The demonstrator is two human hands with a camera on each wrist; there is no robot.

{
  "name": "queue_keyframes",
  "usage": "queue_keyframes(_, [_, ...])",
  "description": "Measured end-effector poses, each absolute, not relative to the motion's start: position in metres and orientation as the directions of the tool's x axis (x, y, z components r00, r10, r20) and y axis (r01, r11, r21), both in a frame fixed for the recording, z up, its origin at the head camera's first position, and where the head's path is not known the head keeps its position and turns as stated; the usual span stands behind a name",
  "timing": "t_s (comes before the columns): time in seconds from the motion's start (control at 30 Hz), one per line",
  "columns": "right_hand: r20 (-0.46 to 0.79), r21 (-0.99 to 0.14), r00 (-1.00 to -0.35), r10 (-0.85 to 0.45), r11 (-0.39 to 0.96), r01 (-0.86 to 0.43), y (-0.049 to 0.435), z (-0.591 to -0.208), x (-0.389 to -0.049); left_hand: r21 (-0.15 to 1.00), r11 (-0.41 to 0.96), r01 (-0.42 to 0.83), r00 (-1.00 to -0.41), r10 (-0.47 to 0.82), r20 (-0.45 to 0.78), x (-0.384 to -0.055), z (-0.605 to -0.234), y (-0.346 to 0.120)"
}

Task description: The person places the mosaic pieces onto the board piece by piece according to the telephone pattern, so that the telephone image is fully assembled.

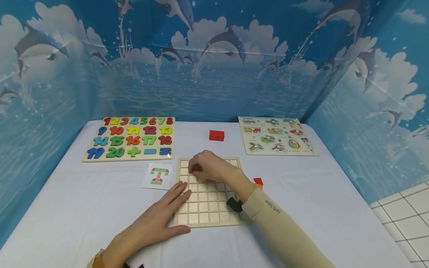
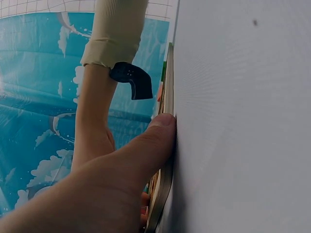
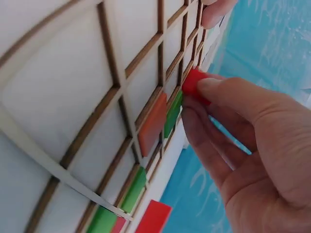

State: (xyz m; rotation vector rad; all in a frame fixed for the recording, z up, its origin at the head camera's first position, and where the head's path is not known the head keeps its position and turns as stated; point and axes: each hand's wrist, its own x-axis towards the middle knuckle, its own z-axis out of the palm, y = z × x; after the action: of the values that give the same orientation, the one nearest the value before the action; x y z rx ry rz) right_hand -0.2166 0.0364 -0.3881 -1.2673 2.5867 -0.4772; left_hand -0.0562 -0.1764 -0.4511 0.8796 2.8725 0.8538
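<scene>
Red tile point(image 1: 195, 169): at the 11 o'clock area of the board point(image 1: 203, 218). Right hand point(image 1: 212, 165): grip pinching the tile between thumb and fingers. Left hand point(image 1: 165, 213): grip spread, touching the board's edge from 7 to 9 o'clock. On the worktop point(image 1: 318, 193), relative to the board: card point(image 1: 157, 176) and number board point(image 1: 126, 131), 10 o'clock; red block point(image 1: 216, 136), 12 o'clock.

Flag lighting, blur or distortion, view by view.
Head: fairly even light, digits on the number board legible. Left wrist: dimmer, left hand dull, dark shadow where the grid board meets the white cloth, faint ripple pattern on that cloth. Right wrist: grid lines bow at left, likely lens distortion; right hand and its red piece look slightly soft.
</scene>
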Motion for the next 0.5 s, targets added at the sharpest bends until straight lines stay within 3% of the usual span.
queue_keyframes(0.3, [0.086,-0.347,-0.651,-0.754,0.590,-0.729,0.039,-0.400,-0.218,0.506,0.689,0.519,-0.838,0.526,0.144,-0.055,-0.451,-0.176])
queue_keyframes(0.5, [0.099,-0.320,-0.643,-0.760,0.587,-0.743,0.044,-0.402,-0.218,0.505,0.699,0.506,-0.844,0.521,0.126,-0.055,-0.450,-0.176])
